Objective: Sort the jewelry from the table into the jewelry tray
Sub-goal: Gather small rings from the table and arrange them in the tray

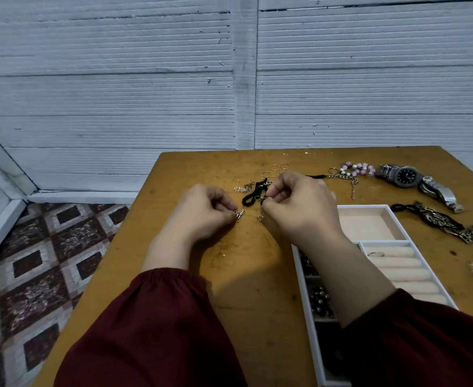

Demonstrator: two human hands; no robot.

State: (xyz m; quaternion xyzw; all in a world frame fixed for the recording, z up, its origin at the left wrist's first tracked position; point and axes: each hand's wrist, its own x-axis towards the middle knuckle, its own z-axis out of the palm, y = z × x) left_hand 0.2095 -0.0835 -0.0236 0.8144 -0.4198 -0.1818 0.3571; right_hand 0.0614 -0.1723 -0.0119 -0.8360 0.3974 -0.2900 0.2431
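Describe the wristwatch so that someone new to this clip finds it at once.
Start at the wooden table and go to its far right corner, beyond the white jewelry tray. The wristwatch lies there, right of the pink-and-white bead bracelet. It alone has a round dark dial and a steel link band.
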